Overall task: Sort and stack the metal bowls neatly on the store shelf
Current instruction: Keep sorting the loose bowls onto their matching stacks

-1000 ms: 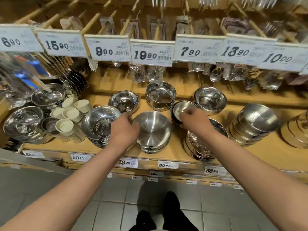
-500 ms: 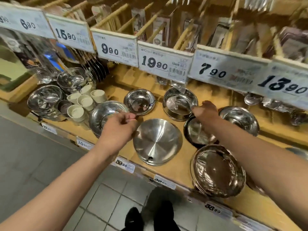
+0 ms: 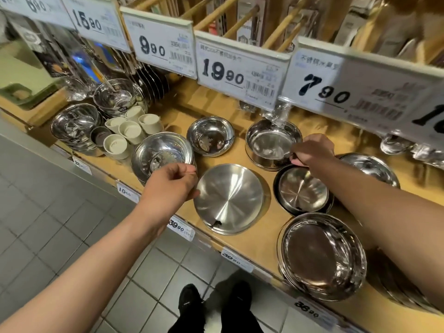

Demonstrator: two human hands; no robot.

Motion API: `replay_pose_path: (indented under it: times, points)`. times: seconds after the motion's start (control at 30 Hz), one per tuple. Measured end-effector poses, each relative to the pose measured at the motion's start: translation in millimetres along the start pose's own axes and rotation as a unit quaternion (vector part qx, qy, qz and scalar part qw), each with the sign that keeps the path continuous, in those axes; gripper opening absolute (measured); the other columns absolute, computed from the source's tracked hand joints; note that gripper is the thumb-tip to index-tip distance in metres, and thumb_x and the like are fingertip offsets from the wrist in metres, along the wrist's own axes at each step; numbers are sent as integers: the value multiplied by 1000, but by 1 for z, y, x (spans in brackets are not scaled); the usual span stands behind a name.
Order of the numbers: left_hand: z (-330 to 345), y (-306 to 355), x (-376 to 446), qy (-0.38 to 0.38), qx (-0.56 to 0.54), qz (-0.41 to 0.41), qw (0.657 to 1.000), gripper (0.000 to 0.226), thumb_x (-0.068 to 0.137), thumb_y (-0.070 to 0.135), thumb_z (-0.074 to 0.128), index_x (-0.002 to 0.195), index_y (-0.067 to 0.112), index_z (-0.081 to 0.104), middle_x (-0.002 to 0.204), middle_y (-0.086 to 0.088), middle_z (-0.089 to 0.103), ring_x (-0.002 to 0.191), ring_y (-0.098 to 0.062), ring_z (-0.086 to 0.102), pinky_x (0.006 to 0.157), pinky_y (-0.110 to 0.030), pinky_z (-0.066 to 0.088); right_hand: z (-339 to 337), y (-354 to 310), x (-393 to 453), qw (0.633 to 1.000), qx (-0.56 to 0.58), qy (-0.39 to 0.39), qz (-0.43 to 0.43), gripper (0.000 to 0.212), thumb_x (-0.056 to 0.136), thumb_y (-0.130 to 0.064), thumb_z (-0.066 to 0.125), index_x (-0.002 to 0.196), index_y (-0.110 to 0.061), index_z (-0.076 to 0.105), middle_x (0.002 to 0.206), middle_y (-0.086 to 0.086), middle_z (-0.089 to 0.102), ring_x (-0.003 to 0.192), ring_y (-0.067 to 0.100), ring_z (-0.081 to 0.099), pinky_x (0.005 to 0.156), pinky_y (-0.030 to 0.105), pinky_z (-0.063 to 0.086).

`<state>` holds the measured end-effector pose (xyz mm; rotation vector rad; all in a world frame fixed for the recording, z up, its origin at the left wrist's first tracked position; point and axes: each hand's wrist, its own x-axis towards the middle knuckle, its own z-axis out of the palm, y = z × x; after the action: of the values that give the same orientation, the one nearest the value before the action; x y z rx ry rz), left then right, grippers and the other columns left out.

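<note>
Head view is showing a wooden shelf [image 3: 269,227] carrying metal bowls. Largest, a wide shiny bowl [image 3: 323,257] is sitting at the front edge, below the right hand's fingers. A brushed bowl [image 3: 229,198] is lying just right of the left hand's fingers, touching or nearly touching them. A polished bowl stack [image 3: 159,153] is sitting just above the left hand's fingers. A straight-walled bowl [image 3: 270,141] is standing just left of the right hand's fingers, and a dark-rimmed bowl [image 3: 302,191] is lying directly beneath them. A small bowl [image 3: 210,135] is sitting farther back, between both hands. The left hand [image 3: 171,188] is hovering with fingers loosely curled, thumb meeting forefinger, holding nothing visible. The right hand [image 3: 312,150] is curling its fingers [image 3: 296,161] over the dark-rimmed bowl's far rim, seemingly gripping it.
</note>
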<state>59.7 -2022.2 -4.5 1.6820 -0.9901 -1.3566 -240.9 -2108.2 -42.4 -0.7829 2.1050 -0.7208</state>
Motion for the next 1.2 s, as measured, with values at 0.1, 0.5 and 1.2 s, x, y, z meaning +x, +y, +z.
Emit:
replay_pose_path:
  times: [0.1,0.5,1.2]
  points:
    - [5,7,1,-11,10,9,1000,10,98,7,60,102,11,69,96,-6,67,86,-16,67,80,-33,63,-6,-3,-7,1000,15,-1,-10,32,86,-4,75,106,-14,52,99,10,58,57,14,56,26,12,35]
    - [22,29,11,-103,32,28,994,14,98,5,61,92,14,71,83,-3,68,74,-13,65,57,-17,53,-46,7,-54,999,37,-8,23,20,87,-8,75,82,3,59,78,22,68,71,37,73,77,48,63]
    - [116,63,0,-377,169,112,904,22,94,0,60,77,14,63,93,-11,64,84,-21,64,76,-33,63,-144,77,-237,910,316,253,88,14,96,-4,65,109,-1,63,100,19,71,57,23,68,44,27,57]
